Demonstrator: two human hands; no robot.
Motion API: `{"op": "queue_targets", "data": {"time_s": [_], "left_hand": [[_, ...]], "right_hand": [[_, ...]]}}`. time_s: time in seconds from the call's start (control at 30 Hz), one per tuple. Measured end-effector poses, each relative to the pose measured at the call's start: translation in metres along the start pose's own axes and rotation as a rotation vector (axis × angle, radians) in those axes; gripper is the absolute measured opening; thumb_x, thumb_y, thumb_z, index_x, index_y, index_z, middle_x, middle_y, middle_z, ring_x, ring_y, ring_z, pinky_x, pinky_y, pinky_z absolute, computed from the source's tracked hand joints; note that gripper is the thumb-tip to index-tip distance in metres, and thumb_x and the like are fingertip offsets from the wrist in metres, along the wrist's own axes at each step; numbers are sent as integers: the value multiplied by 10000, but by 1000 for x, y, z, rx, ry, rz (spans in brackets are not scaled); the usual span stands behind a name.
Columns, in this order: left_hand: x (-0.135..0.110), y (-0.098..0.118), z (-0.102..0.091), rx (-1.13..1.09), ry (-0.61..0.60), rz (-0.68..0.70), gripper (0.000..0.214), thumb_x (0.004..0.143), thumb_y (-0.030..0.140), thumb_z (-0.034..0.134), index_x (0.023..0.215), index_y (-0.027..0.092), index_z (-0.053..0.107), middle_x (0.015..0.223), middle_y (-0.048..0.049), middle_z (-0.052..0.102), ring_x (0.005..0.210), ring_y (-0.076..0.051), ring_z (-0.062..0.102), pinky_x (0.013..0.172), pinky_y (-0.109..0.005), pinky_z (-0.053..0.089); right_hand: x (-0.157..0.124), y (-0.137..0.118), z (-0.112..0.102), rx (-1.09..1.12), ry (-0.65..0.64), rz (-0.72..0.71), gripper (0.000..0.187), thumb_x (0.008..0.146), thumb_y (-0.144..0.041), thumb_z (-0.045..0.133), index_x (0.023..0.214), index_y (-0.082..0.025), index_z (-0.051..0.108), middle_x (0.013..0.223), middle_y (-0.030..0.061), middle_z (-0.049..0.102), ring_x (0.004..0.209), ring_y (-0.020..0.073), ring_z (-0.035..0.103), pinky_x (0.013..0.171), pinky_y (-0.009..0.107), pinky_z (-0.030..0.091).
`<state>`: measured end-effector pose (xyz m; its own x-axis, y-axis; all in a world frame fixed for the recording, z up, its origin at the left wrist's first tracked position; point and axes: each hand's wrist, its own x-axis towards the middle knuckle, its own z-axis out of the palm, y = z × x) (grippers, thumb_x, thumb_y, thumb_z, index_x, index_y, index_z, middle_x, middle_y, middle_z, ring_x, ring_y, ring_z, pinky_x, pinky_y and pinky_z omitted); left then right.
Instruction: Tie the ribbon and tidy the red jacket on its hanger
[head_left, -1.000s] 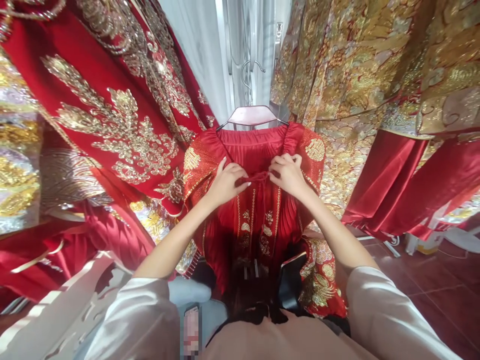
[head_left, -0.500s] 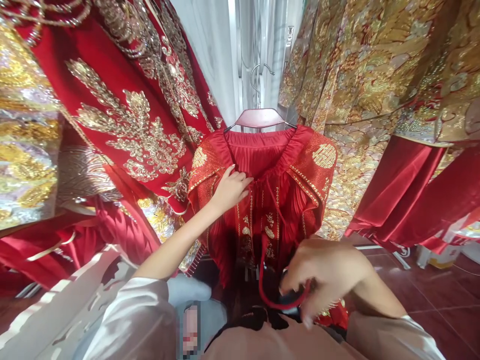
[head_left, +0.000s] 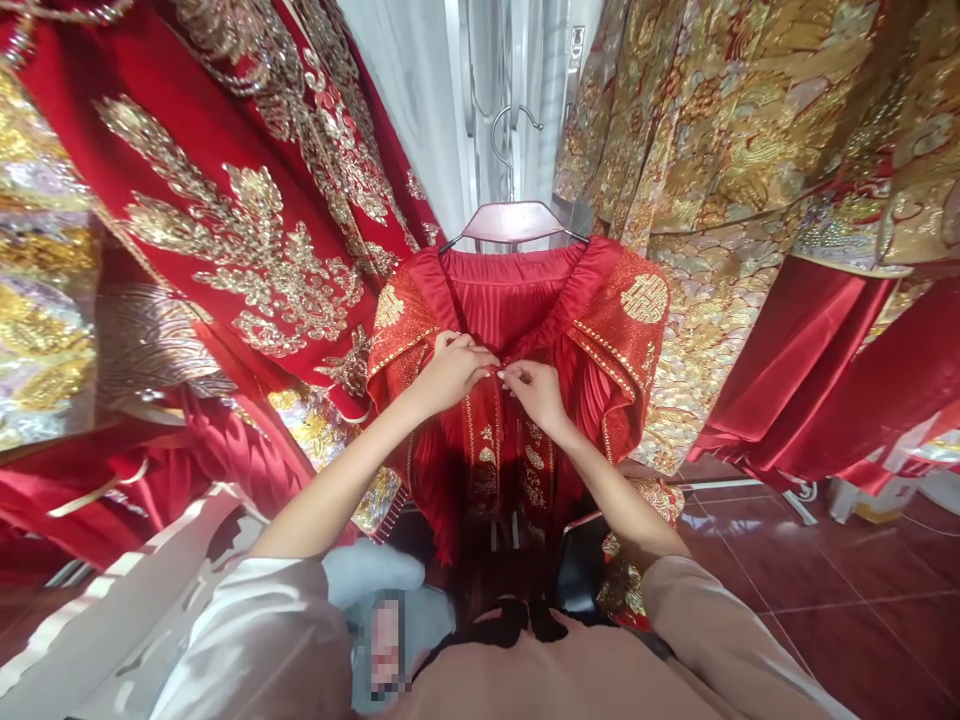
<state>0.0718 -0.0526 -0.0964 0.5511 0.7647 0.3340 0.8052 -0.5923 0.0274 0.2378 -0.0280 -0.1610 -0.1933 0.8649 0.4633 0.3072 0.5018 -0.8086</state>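
Note:
A red garment (head_left: 510, 290) with gold embroidered shoulders and a gathered neckline hangs in front of me on a hanger (head_left: 512, 222) with a metal hook. At the front of its neckline, my left hand (head_left: 459, 365) is closed in a pinch on the red cord. My right hand (head_left: 538, 395) meets it there, its thumb and fingertips pinched on the same cord. The fingertips of both hands almost touch, and they cover most of the cord between them. Below them, gold-patterned front bands run down the garment into shadow.
A red dress with gold beadwork (head_left: 277, 260) hangs close on the left. Gold patterned garments (head_left: 720, 160) and red satin cloth (head_left: 795, 370) hang on the right. A white carved panel (head_left: 172, 580) stands at lower left, and tiled floor (head_left: 817, 590) shows at lower right.
My right hand has moved up and left from low down, where it drew the cord out in a loop, to the neckline beside my left hand. My left hand stays at the neckline.

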Motion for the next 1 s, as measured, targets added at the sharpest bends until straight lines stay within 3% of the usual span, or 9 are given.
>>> {"op": "queue_targets", "data": {"time_s": [0.13,0.3,0.43,0.53,0.63,0.7,0.77,0.87,1.0], "left_hand": [[-7,5,-4,9,58,-8,296,925,162,456,1068,271,690,1012,-14,720,912,-207,514,938,-414,243],[-33,13,-24,78,203,-60,331,930,182,409,1093,273,683,978,-27,726,906,-219,541,940,-432,301],[-56,4,-45,-66,56,61,351,913,183,394,1063,289,692,1040,-17,709,1003,-203,573,995,-415,354],[-55,-3,-58,-218,131,20,388,880,190,395,1176,269,634,1214,-38,633,1139,-202,547,1020,-378,401],[-28,-6,-58,-235,382,-353,451,859,318,477,1282,169,523,1098,-116,655,999,-258,617,921,-420,476],[-3,-7,-45,-173,483,-599,504,836,366,524,1255,89,489,990,-161,654,915,-301,630,856,-454,488],[17,-9,-30,-150,540,-718,451,826,295,524,1202,50,474,1008,-205,624,955,-337,611,868,-478,464],[22,-23,-23,-317,588,-711,333,821,131,428,1147,83,473,1091,-185,597,1034,-286,580,937,-444,433],[-1,-55,-61,-517,500,-691,244,828,105,347,931,114,568,773,-71,650,758,-179,614,772,-356,524]], "right_hand": [[-10,9,4,-123,-56,25,260,878,-327,452,709,-175,579,659,38,667,596,142,596,602,245,457],[-58,41,22,-295,-167,52,222,791,-212,475,570,-216,484,611,5,678,545,170,608,525,267,438],[-84,46,-9,-404,-227,44,220,706,-223,575,505,-233,486,452,-31,593,442,185,579,431,263,385],[-66,17,-60,-488,-37,54,207,836,-324,473,685,-258,598,601,31,663,529,223,614,499,330,428],[-19,-20,-93,-526,365,24,309,902,-440,399,922,-205,599,847,106,690,747,252,645,704,380,478],[17,-34,-94,-505,455,50,327,831,-465,535,952,-161,558,912,151,663,852,283,628,778,393,466],[43,-36,-87,-391,431,125,286,787,-356,598,950,-137,512,966,193,634,939,300,599,832,402,443],[57,-32,-91,-175,345,186,133,782,-205,514,900,-153,483,990,179,632,965,247,585,866,361,439],[48,-38,-139,27,135,237,169,798,-334,439,718,-196,498,714,82,644,683,197,617,664,322,501]]}}
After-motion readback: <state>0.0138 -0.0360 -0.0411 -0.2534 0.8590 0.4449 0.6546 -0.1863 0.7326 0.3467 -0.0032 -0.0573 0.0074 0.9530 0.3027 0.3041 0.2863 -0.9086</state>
